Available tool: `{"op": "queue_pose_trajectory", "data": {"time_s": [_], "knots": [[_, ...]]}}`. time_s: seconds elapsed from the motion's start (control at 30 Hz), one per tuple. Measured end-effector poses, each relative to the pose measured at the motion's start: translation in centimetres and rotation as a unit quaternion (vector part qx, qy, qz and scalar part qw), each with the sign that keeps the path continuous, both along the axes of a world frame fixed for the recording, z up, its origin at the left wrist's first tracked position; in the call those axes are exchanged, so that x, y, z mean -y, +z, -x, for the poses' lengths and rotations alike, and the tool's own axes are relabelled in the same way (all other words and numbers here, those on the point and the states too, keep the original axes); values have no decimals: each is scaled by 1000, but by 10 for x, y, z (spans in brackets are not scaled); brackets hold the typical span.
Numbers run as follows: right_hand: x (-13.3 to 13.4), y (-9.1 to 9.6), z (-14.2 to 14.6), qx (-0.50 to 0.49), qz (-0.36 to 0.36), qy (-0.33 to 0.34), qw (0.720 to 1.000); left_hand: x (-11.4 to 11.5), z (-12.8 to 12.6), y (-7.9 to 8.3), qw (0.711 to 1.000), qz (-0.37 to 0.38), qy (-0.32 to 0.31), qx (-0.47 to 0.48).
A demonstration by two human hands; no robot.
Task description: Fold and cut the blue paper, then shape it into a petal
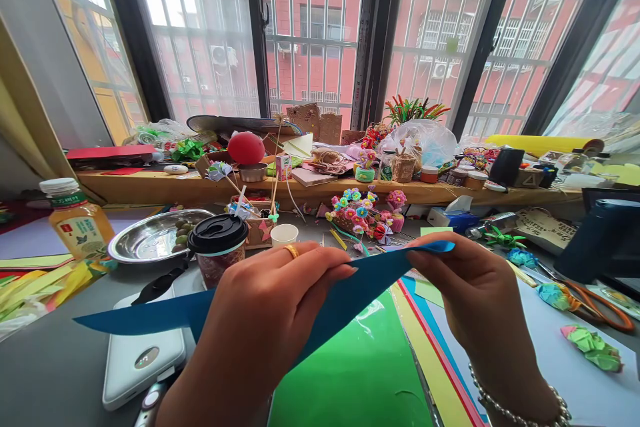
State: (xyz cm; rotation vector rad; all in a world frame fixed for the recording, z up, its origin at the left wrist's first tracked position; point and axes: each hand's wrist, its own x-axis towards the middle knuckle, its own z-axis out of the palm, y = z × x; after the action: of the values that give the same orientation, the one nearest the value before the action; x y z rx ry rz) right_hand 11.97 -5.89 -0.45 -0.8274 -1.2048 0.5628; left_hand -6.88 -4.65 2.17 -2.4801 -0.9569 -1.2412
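A sheet of blue paper [367, 287] is held up in the air between both hands, its long tail reaching out to the left. My left hand [270, 300], with a ring on one finger, pinches the paper near its middle. At the paper's right end, my right hand [465, 287] grips a corner that curls over at the fingertips. Below the hands lies a glossy green sheet in clear wrap [350, 373]. The underside of the blue paper is partly hidden by my left hand.
A lidded coffee cup [217, 247], a metal plate [135, 237] and a juice bottle [77, 220] stand at left. Near my left wrist lies a white power bank [143, 360]. Orange-handled scissors [600, 303] and crumpled paper pieces [593, 347] lie right. Craft flowers [355, 210] stand behind.
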Motion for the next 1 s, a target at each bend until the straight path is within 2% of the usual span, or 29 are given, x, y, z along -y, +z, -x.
{"op": "queue_pose_trajectory", "data": {"time_s": [0.37, 0.57, 1.0], "knots": [[4, 0, 3, 25, -1, -11, 1000, 1, 4, -1, 1000, -2, 12, -25], [10, 2, 12, 46, 3, -48, 998, 4, -5, 1, 1000, -4, -12, 24], [12, 3, 13, 89, -17, -56, 994, 6, -8, 0, 998, 14, -25, 64]]}}
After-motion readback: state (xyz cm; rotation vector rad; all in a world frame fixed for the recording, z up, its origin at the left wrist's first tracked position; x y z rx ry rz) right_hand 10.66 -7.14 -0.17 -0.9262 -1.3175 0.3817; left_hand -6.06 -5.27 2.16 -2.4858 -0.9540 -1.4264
